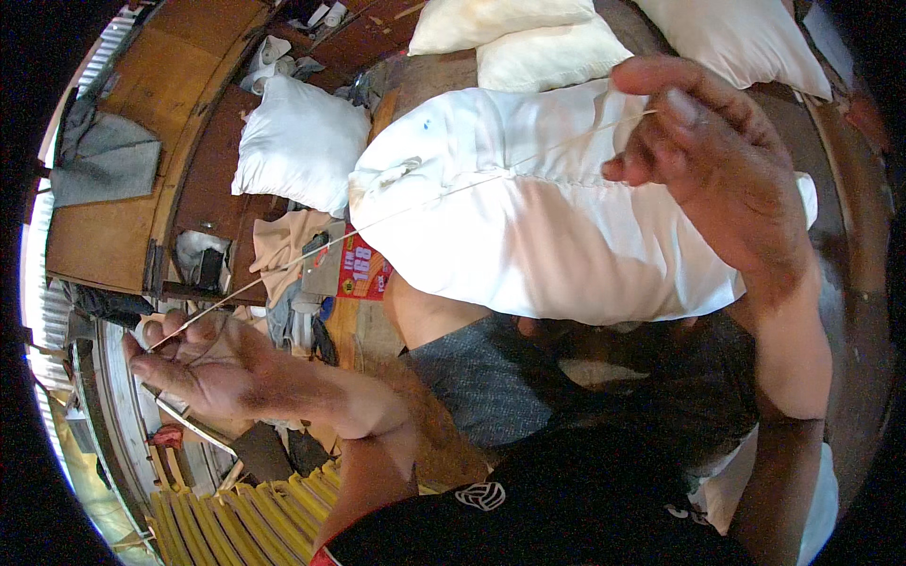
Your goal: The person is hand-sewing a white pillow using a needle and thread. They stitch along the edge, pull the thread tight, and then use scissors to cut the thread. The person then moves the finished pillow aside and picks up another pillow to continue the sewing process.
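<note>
A large white pillow (528,217) lies across my lap, its seam facing up. My right hand (717,170) is raised over its right side, fingers pinching a thin pale thread (396,212). The thread runs taut to the lower left, over the pillow, to my left hand (217,368). That hand is held out at the left, palm up, fingers curled around the thread's other end. A thin needle-like rod (193,424) shows just below that hand; I cannot tell whether the hand holds it.
More white pillows lie beyond: one (302,141) at upper left, two (538,42) at the top, one (746,38) at top right. Brown wooden boards (142,123) with grey cloth (109,160), a red-and-yellow packet (363,269) and yellow slats (255,519) sit left.
</note>
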The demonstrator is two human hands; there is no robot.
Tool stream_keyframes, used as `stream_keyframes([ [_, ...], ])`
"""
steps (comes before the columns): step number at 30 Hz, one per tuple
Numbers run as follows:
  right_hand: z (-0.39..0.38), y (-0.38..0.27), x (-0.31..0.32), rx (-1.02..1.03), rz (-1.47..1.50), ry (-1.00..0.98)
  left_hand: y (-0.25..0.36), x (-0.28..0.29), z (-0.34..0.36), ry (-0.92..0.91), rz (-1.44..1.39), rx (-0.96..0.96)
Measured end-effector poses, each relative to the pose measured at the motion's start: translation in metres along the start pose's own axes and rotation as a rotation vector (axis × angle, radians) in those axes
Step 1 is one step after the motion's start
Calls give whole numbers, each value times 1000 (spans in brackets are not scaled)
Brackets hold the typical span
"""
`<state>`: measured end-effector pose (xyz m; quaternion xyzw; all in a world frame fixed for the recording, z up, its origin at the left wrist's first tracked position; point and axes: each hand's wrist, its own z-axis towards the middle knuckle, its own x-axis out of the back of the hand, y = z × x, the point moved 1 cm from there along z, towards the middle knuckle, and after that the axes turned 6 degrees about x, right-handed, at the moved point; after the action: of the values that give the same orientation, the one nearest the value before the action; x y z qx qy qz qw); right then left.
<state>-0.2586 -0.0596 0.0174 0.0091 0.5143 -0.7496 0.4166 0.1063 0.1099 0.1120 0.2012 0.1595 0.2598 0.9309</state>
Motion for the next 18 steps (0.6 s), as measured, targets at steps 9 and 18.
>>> stream_keyframes([
  [9, -10, -2, -12, 10, -72, 47, 40, -6, 8, -27, -183, 51],
  [18, -5, 31, -11, 27, -882, -17, 111, -19, 78, -433, -1057, 287],
])
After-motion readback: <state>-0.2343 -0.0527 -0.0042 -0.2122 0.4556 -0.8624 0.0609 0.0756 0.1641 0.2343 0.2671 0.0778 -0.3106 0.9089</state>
